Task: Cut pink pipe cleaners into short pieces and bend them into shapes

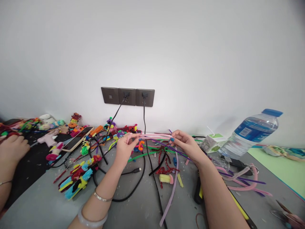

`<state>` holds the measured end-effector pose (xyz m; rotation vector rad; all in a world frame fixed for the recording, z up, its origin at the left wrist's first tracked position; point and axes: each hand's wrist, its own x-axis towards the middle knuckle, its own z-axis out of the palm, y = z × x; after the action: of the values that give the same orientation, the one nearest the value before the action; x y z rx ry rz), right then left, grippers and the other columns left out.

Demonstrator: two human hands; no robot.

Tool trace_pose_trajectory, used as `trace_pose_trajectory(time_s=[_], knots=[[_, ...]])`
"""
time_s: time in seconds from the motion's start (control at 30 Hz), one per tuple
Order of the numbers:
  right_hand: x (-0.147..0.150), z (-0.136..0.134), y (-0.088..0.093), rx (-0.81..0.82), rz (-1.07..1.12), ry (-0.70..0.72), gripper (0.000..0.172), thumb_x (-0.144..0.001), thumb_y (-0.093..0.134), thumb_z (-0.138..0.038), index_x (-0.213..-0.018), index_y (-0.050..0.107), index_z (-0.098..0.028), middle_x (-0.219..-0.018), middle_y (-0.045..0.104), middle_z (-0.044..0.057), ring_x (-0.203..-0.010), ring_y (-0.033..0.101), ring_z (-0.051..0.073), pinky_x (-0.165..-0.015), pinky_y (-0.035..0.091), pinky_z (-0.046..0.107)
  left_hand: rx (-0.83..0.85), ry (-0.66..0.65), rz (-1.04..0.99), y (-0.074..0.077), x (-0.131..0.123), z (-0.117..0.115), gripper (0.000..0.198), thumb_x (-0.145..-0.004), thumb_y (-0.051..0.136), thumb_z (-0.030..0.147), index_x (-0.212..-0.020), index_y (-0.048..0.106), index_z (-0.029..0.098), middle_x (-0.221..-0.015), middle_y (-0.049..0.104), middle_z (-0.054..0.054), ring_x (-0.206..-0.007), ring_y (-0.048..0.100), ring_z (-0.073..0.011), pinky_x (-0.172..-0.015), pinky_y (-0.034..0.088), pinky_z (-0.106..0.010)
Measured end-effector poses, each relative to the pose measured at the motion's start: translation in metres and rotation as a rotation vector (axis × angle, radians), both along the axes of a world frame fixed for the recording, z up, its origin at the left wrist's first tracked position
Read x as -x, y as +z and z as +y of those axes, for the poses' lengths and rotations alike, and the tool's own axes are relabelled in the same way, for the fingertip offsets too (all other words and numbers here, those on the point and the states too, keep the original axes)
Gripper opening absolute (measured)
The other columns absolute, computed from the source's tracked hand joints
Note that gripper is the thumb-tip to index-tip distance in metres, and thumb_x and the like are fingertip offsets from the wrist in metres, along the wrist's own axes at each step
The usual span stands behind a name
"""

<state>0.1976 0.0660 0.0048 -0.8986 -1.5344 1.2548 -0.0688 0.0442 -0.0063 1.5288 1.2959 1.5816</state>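
Note:
Several pink pipe cleaners (156, 136) stretch level between my two hands, above the grey table. My left hand (125, 147) pinches their left end between thumb and fingers. At the other end, the fingertips of my right hand (184, 144) are closed on them. A lilac pipe cleaner (174, 187) hangs or lies below my right hand; whether it is held there I cannot tell. Beneath the hands are red tinsel pipe cleaners (164, 167), green pipe cleaners (140, 155) and a small yellow and pink piece (166, 179).
Pipe-cleaner figures (78, 178) and a phone (78, 139) lie left. Black cables (152, 173) run from the wall sockets (127, 96) across the table. A drink carton (213, 143), a water bottle (252, 132) and pink loops (247, 183) stand right. Another person's hand (14, 148) is far left.

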Motion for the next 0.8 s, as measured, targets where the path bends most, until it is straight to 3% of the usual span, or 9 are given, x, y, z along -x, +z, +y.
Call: trace_pose_trajectory(time_s=[0.4,0.6,0.8], knots=[[-0.0018,0.0029,-0.0055,0.023,0.054,0.02,0.029,-0.081,0.074,-0.045,-0.094,0.064,-0.021,-0.095,0.075,0.008,-0.081,0.065,0.019,-0.079,0.051,0.032,-0.101,0.054,0.155,-0.0015,0.0014,0.0006,0.019,-0.077,0.066,0.025,-0.089,0.079,0.02,-0.057,0.047,0.004,-0.049,0.037,-0.009,-0.051,0.033,-0.023],[-0.0028,0.0033,-0.0067,0.028,0.047,0.019,0.027,-0.082,0.073,-0.046,-0.092,0.065,-0.021,-0.092,0.075,0.007,-0.079,0.065,0.018,-0.078,0.051,0.032,-0.151,0.06,0.213,-0.0017,-0.0005,0.0001,0.016,-0.079,0.064,0.024,-0.086,0.078,0.02,-0.066,0.059,0.002,-0.047,0.039,-0.0073,-0.048,0.034,-0.022],[-0.0011,0.0025,-0.0054,0.008,0.045,-0.001,0.029,-0.084,0.07,-0.049,-0.088,0.062,-0.021,-0.087,0.074,0.006,-0.075,0.064,0.017,-0.075,0.05,0.03,-0.186,0.051,0.246,-0.001,-0.0011,0.0004,0.016,-0.079,0.062,0.021,-0.082,0.077,0.021,-0.068,0.06,0.001,-0.05,0.045,-0.0086,-0.049,0.035,-0.022]])
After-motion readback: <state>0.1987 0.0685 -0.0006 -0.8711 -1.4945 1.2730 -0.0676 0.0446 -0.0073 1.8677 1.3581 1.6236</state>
